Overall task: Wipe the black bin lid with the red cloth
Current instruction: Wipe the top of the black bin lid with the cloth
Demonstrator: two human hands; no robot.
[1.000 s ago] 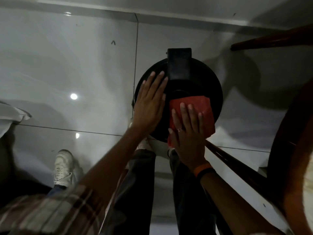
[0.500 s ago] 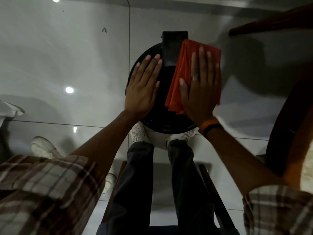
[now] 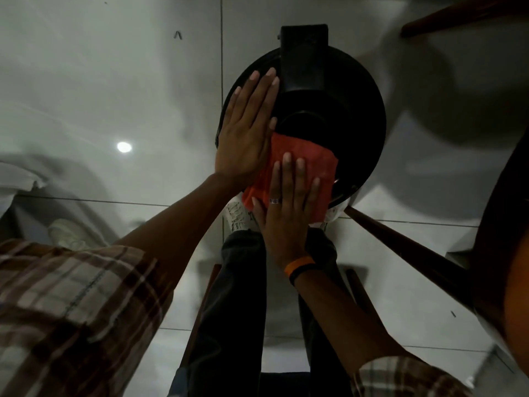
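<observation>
Head view, looking straight down: the round black bin lid (image 3: 352, 110) sits on the pale tiled floor (image 3: 100, 81), just beyond the person's white shoes. The left hand (image 3: 246, 130) lies flat and open on the lid's left edge. The right hand (image 3: 286, 207), fingers spread, presses the red cloth (image 3: 309, 161) against the lid's near rim.
</observation>
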